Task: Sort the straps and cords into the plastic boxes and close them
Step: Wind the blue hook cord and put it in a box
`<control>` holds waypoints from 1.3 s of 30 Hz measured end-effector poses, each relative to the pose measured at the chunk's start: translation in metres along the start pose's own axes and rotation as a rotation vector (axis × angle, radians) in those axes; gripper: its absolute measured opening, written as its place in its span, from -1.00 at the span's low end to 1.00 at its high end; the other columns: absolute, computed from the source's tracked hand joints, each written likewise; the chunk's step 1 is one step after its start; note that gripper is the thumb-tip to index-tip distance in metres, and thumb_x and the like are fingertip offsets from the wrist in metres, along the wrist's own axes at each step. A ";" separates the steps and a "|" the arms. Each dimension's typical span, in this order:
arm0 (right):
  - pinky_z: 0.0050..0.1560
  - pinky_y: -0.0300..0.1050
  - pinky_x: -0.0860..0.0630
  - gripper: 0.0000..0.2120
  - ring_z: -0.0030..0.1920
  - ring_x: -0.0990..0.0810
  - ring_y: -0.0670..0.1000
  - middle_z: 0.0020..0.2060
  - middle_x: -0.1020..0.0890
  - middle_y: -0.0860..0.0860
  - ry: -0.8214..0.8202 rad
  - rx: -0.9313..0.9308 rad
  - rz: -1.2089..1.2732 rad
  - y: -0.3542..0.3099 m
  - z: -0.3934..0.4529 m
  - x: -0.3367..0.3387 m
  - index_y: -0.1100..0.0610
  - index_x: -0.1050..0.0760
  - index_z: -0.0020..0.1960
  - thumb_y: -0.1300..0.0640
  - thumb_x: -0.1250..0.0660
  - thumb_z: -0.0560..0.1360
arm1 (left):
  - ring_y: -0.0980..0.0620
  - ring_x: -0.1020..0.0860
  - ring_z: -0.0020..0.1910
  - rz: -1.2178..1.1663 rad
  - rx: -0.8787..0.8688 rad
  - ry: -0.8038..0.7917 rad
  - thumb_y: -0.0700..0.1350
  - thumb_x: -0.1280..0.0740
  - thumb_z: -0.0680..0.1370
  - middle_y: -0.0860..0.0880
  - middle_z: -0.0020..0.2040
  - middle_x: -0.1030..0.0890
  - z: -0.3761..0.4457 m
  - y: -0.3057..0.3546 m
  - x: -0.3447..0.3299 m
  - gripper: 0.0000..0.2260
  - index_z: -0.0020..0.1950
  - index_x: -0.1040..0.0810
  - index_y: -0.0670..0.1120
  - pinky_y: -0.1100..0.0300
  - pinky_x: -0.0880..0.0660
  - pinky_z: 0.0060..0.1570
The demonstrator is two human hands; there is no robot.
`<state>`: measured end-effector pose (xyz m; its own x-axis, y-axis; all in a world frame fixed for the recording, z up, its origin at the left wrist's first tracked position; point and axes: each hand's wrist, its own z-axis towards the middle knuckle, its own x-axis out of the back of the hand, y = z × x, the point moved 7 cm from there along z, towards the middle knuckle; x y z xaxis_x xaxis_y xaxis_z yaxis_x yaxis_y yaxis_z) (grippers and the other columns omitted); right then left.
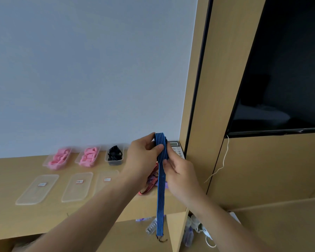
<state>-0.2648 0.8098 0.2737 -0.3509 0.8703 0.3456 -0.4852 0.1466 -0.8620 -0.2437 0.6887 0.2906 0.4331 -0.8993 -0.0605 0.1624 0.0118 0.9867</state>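
Hands [144,151] [178,170] pinch blue striped flat strap [161,193]; three clear plastic boxes [115,157] filled, unlidded; lids [37,189] on bench [80,215].

Wood desk [16,220] w/ 3 open boxes [115,155], 3 lids [77,187], calculator [176,148], red strap [150,184].

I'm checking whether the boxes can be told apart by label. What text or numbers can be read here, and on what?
Nothing can be read.
Left lid: small sticker, print too blurred.
Middle lid: small sticker, too blurred.
Right lid: small sticker, too blurred.
Calculator: display and keys too small to read.
Blue strap: stripes only, no text.
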 end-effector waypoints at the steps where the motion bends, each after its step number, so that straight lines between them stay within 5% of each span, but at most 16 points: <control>1: 0.01 0.01 -0.59 -0.52 -0.07 -0.66 0.09 0.03 -0.68 0.05 0.001 -0.011 -0.022 0.002 0.000 0.000 -0.06 -0.28 0.56 0.23 -0.12 0.69 | 0.00 -0.72 0.02 0.013 -0.001 0.005 -0.31 -0.33 0.60 0.05 -0.03 -0.75 0.000 0.000 0.000 -0.66 0.03 -0.68 0.16 -0.01 -0.62 0.15; 3: -0.15 -0.17 -0.53 -0.56 -0.21 -0.61 -0.07 -0.07 -0.67 -0.04 0.017 -0.017 -0.029 0.003 0.001 0.002 -0.07 -0.35 0.53 0.21 -0.14 0.69 | 0.00 -0.72 0.02 0.013 0.000 -0.006 -0.31 -0.32 0.60 0.05 -0.03 -0.75 0.000 0.000 0.000 -0.63 -0.04 -0.69 0.18 0.01 -0.62 0.14; 7: 0.04 -0.38 -0.51 -0.63 0.03 -0.65 -0.27 -0.05 -0.70 -0.30 0.043 0.007 0.031 0.001 0.008 0.012 -0.28 -0.50 0.28 0.17 -0.23 0.66 | -0.01 -0.73 -0.03 -0.084 0.022 -0.034 -0.35 -0.33 0.60 0.01 0.00 -0.75 0.002 0.000 0.004 -0.69 0.24 -0.62 -0.02 0.17 -0.65 -0.06; 11: 0.05 -0.46 -0.47 -0.60 0.04 -0.61 -0.37 -0.06 -0.66 -0.37 0.047 -0.033 0.033 0.000 0.012 0.006 -0.06 -0.46 0.44 0.22 -0.22 0.66 | -0.04 -0.73 -0.01 -0.149 0.039 0.024 -0.34 -0.33 0.61 -0.03 0.02 -0.75 0.005 -0.002 0.006 -0.69 0.31 -0.58 -0.08 0.12 -0.66 -0.01; 13: -0.13 -0.53 -0.44 -0.60 -0.12 -0.60 -0.40 -0.11 -0.64 -0.27 0.082 0.007 -0.023 -0.006 0.009 0.001 -0.08 -0.45 0.41 0.26 -0.18 0.66 | -0.04 -0.72 0.00 -0.161 0.043 0.056 -0.31 -0.34 0.61 -0.02 0.04 -0.74 0.003 -0.004 0.003 -0.68 0.34 -0.57 -0.07 0.04 -0.65 0.06; 15: -0.32 -0.49 -0.42 -0.61 -0.28 -0.61 -0.32 -0.20 -0.64 -0.15 0.113 0.054 -0.056 -0.011 0.004 -0.002 -0.04 -0.45 0.39 0.29 -0.20 0.64 | -0.01 -0.73 -0.04 -0.177 0.052 0.068 -0.29 -0.35 0.61 0.00 0.04 -0.75 0.002 -0.007 0.000 -0.69 0.31 -0.59 -0.04 0.09 -0.65 -0.05; 18: -0.27 -0.44 -0.43 -0.52 -0.27 -0.58 -0.22 -0.17 -0.67 -0.10 0.126 0.098 -0.154 -0.015 0.001 -0.005 0.01 -0.41 0.44 0.23 -0.36 0.55 | -0.02 -0.73 -0.14 -0.215 0.088 0.053 -0.30 -0.37 0.59 -0.04 -0.01 -0.75 0.001 -0.009 -0.002 -0.73 0.25 -0.60 -0.05 0.20 -0.59 -0.31; 25: -0.40 -0.39 -0.33 -0.73 -0.40 -0.51 -0.17 -0.47 -0.51 -0.27 0.178 0.164 -0.244 -0.019 0.001 0.003 0.07 -0.54 0.23 0.18 -0.41 0.54 | -0.12 -0.71 -0.24 -0.233 0.166 -0.004 -0.36 -0.43 0.52 -0.21 -0.06 -0.74 0.001 -0.004 0.006 -0.77 0.16 -0.62 -0.20 0.18 -0.59 -0.33; 27: -0.34 -0.34 -0.43 -0.69 -0.36 -0.56 -0.14 -0.40 -0.57 -0.21 0.144 0.164 -0.252 -0.017 0.003 0.002 0.10 -0.52 0.29 0.20 -0.38 0.56 | -0.15 -0.72 -0.21 -0.218 0.164 -0.001 -0.37 -0.43 0.52 -0.23 -0.06 -0.73 0.002 -0.003 0.008 -0.78 0.15 -0.61 -0.21 0.16 -0.61 -0.30; 31: -0.17 0.12 -0.58 -0.60 -0.22 -0.64 0.10 -0.23 -0.66 0.09 0.102 0.127 -0.299 -0.009 0.005 -0.003 0.11 -0.43 0.42 0.19 -0.32 0.59 | -0.15 -0.72 -0.21 -0.232 0.163 0.000 -0.38 -0.42 0.52 -0.18 -0.11 -0.74 0.002 -0.005 0.008 -0.79 0.13 -0.60 -0.21 0.16 -0.62 -0.29; 35: -0.11 0.06 -0.64 -0.64 -0.15 -0.70 0.02 -0.18 -0.71 0.02 0.077 0.114 -0.215 -0.004 0.006 -0.003 -0.01 -0.47 0.37 0.15 -0.36 0.58 | -0.15 -0.73 -0.19 -0.215 0.158 -0.013 -0.37 -0.43 0.52 -0.16 -0.10 -0.75 0.003 -0.007 0.011 -0.78 0.15 -0.60 -0.22 0.11 -0.64 -0.26; 37: 0.01 -0.10 -0.65 -0.67 -0.03 -0.71 -0.11 -0.09 -0.73 -0.10 0.047 0.056 -0.040 0.002 0.011 0.000 -0.09 -0.53 0.30 0.11 -0.39 0.56 | -0.15 -0.73 -0.14 -0.167 0.144 -0.027 -0.36 -0.43 0.53 -0.14 -0.06 -0.75 0.005 -0.007 0.015 -0.77 0.17 -0.60 -0.20 -0.02 -0.66 -0.12; 39: 0.12 -0.06 -0.63 -0.69 0.01 -0.70 -0.16 -0.04 -0.72 -0.15 0.075 -0.075 0.168 0.012 0.020 0.008 -0.02 -0.56 0.29 0.12 -0.41 0.56 | -0.15 -0.73 -0.12 -0.167 0.120 -0.056 -0.36 -0.41 0.54 -0.15 -0.02 -0.74 0.007 -0.004 0.016 -0.75 0.20 -0.59 -0.20 0.01 -0.66 -0.15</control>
<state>-0.2896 0.8088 0.2734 -0.3600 0.9177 0.1680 -0.3628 0.0282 -0.9314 -0.2431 0.6712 0.2870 0.3584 -0.9075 -0.2191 0.1197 -0.1881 0.9748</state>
